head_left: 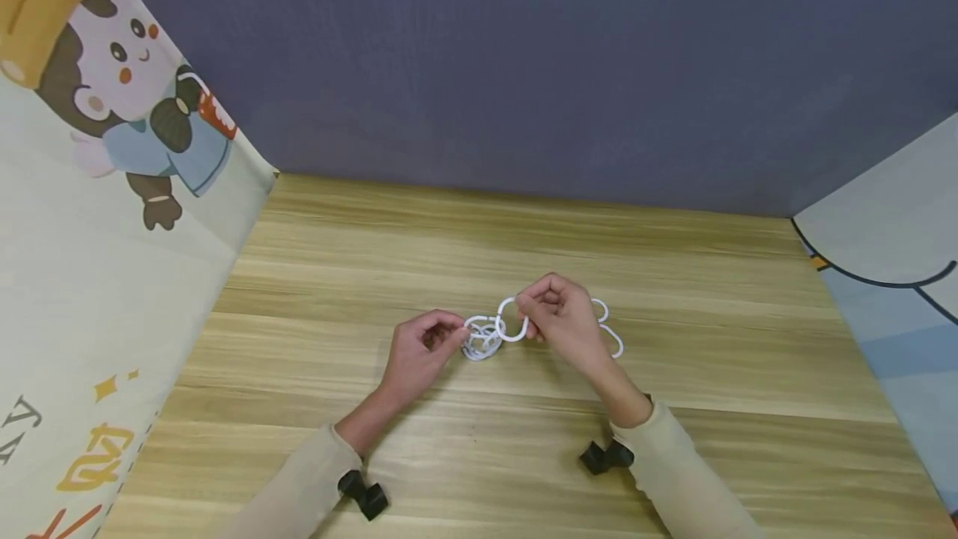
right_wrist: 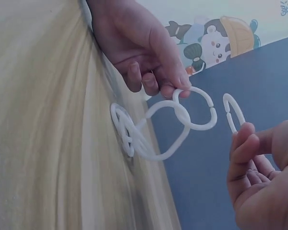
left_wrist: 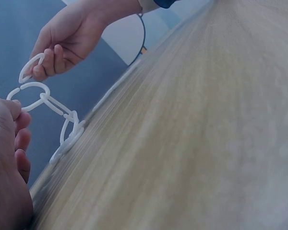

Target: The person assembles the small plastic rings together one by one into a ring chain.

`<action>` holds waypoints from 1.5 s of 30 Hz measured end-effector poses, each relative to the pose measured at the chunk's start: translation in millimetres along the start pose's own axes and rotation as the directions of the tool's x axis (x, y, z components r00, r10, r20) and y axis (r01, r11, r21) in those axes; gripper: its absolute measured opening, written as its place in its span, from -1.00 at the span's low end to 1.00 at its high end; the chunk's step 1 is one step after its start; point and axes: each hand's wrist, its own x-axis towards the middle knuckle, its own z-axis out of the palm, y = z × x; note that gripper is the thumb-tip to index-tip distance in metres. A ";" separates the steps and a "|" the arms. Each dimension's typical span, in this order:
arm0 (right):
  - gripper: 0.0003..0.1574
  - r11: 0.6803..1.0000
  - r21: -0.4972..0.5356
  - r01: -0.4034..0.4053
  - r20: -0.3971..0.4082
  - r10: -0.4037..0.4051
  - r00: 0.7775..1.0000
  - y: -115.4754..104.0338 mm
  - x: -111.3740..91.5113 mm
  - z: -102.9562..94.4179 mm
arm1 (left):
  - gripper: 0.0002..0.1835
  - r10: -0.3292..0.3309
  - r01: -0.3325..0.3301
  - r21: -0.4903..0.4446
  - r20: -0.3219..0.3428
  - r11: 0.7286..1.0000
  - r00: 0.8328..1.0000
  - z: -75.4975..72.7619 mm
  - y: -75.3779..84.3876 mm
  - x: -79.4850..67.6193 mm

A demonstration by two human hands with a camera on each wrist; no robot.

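Observation:
My left hand (head_left: 419, 352) pinches a white plastic C-shaped ring (right_wrist: 201, 127) between thumb and finger. That ring links to another in a short chain of white rings (right_wrist: 127, 125), whose lower part lies bunched on the table. Facing it, my right hand (head_left: 565, 323) pinches a separate white ring (right_wrist: 238, 109) with a small slit in its side. In the right wrist view this ring stands apart from the left-held one, slit towards it. From the head view the two rings overlap just above the tabletop.
More white rings (head_left: 617, 343) lie on the wood-grain table (head_left: 479, 456), partly hidden behind my right hand. A dark blue panel (head_left: 524, 81) rises at the table's back edge. Printed cartoon panels (head_left: 90, 273) stand along both sides.

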 end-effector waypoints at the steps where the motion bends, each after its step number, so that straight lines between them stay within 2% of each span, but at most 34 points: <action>1: -0.89 1.000 0.001 -0.001 -0.001 0.001 1.000 0.1 -0.8 1.7 | -0.94 0.003 -0.003 -0.003 0.001 1.000 1.000 -0.2 -0.1 -0.3; 7: -0.90 1.000 -0.011 0.005 0.001 -0.005 1.000 0.9 -4.6 10.1 | -0.93 0.008 -0.009 0.009 0.018 1.000 1.000 -1.9 -0.4 -1.4; 15: -0.95 0.992 -0.124 0.022 -0.012 -0.023 1.000 5.2 -8.4 18.5 | -0.93 0.018 -0.020 0.037 0.050 0.999 0.999 -4.9 0.5 -3.5; 23: -0.92 0.968 -0.223 0.116 0.009 -0.117 0.993 7.8 -4.5 16.5 | -0.93 0.034 -0.036 0.039 0.048 0.999 0.998 -4.9 0.1 -1.6; 27: -0.94 0.969 -0.204 0.140 -0.018 -0.146 0.989 8.4 -1.8 13.6 | -0.92 0.016 -0.017 0.038 0.038 0.999 0.999 -4.0 1.3 0.1; 30: -0.87 0.975 -0.168 0.147 -0.016 -0.152 0.988 8.6 0.1 10.5 | -0.92 0.005 -0.006 0.037 0.030 0.999 1.000 -3.3 2.5 1.3; 34: -0.78 0.988 -0.107 0.108 -0.001 -0.108 0.994 10.3 1.7 5.9 | -0.92 -0.006 0.006 0.032 0.021 0.999 1.000 -3.2 2.5 1.1; 39: -0.88 0.999 0.023 -0.033 -0.019 0.034 0.999 8.2 0.8 1.0 | -0.92 -0.011 0.011 0.008 0.006 1.000 1.000 -3.0 2.1 0.9; 42: -0.87 0.996 0.048 -0.081 -0.034 0.082 0.996 5.4 -1.7 -1.6 | -0.92 -0.014 0.014 -0.006 0.007 1.000 1.000 -2.3 2.8 1.4; 45: -0.85 0.995 0.029 -0.091 -0.052 0.093 0.994 5.2 -3.2 -2.8 | -0.93 -0.021 0.021 -0.009 0.008 1.000 1.000 -2.2 3.3 1.3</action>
